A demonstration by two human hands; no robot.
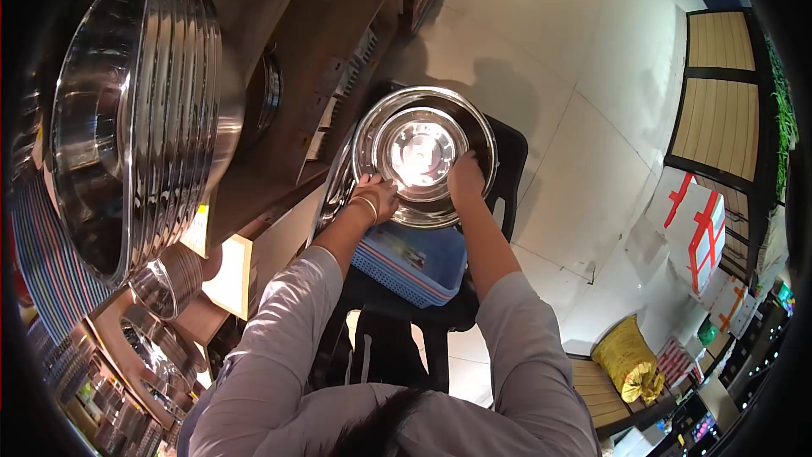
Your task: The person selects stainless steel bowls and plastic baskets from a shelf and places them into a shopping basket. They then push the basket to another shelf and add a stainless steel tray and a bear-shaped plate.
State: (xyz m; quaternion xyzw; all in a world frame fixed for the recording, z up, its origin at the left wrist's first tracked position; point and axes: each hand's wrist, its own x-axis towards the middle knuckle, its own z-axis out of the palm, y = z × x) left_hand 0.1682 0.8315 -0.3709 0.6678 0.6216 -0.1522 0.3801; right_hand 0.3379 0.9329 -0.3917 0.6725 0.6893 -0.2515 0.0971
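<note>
Head view: a big bowl (365,144) of shiny steel, with a small bowl (421,152) nested inside it, is over a black chair (512,144) in front of the person. Light glares off the small bowl's bottom. The left hand (381,195), a band at its wrist, lies across the big bowl's near left rim, with its fingers slightly spread and reaching towards the small bowl; whether they clamp the steel, I cannot tell. The right hand (466,179) reaches inside the big bowl, its fingers curled at the small bowl's right edge; the tips are hidden, so their grip cannot be told either. Nearer the person, blue baskets (397,278) are stacked on the chair, partly covered by the big bowl. To the left, a row of large basins (173,101) is nested tightly beside a brown shelf (288,161), with more steel bowls (165,279) below them. On the right, across the pale floor (550,59), are white boxes (706,241) with red tape and a yellow sack (626,360).
</note>
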